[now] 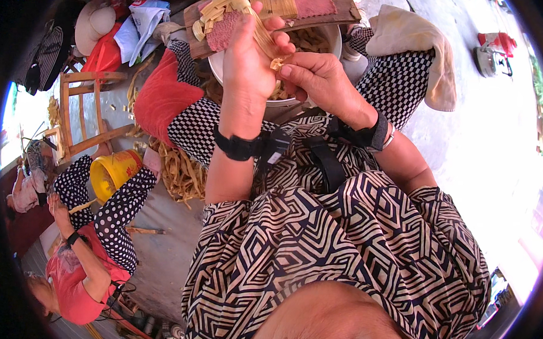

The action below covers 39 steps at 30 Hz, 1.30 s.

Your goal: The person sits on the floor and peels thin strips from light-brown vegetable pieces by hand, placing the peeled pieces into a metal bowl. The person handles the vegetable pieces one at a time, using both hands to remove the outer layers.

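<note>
A pale yellow, flat strip of plant-like material (263, 37) runs across the palm of my left hand (249, 58), whose fingers are partly curled around it. My right hand (317, 80) pinches the strip's crumpled lower end (276, 64) between thumb and fingers. Beyond my left hand lies a wooden board (346, 7) with pink textured pads (312, 2) and several folded yellowish pieces (212, 12) on it. The board rests over a white basin (336, 37) that holds more strips, partly hidden by my hands.
Loose strips (179, 172) are heaped on the floor at the left, near a yellow bucket (114, 172) and a wooden chair frame (94, 113). A co-worker (84, 274) sits lower left, holding a strip. A cream towel (406, 39) and a red cloth (168, 97) drape over the legs.
</note>
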Tool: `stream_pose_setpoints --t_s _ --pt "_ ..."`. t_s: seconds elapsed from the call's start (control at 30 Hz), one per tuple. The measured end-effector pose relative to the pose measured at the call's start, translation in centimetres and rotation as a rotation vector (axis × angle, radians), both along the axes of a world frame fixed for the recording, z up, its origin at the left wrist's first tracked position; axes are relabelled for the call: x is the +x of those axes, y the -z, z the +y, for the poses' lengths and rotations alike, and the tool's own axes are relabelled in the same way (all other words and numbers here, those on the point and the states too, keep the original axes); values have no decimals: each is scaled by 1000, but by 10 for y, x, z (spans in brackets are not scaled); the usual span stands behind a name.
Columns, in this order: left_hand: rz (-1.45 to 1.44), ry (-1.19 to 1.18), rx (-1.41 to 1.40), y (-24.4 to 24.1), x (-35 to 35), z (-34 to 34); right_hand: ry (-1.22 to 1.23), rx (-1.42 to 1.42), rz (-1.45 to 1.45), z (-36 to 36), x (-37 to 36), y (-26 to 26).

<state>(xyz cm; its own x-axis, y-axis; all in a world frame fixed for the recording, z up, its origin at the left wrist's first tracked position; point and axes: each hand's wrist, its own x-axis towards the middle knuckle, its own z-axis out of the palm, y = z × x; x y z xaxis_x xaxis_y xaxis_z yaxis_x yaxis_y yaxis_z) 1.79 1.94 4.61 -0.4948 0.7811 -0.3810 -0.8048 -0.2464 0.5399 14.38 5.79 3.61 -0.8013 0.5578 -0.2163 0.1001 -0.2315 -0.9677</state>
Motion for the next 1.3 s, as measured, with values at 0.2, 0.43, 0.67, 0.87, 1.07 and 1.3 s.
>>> stream_pose_setpoints --t_s 0.2,0.43,0.67,0.87,1.07,1.3 --pt "-101 -49 58 32 -59 -3 -552 825 49 -19 21 31" --pt "-499 72 262 39 -69 -13 -364 1242 119 -5 11 3" --pt "-261 135 234 37 -38 -12 20 1117 175 11 -12 -1" --pt "-136 193 115 36 -29 -14 -128 1063 234 13 -15 0" --pt "657 474 -215 44 -25 -23 67 1283 151 28 -11 -1" --pt "2158 368 -613 17 -9 -27 181 1111 168 33 -12 34"
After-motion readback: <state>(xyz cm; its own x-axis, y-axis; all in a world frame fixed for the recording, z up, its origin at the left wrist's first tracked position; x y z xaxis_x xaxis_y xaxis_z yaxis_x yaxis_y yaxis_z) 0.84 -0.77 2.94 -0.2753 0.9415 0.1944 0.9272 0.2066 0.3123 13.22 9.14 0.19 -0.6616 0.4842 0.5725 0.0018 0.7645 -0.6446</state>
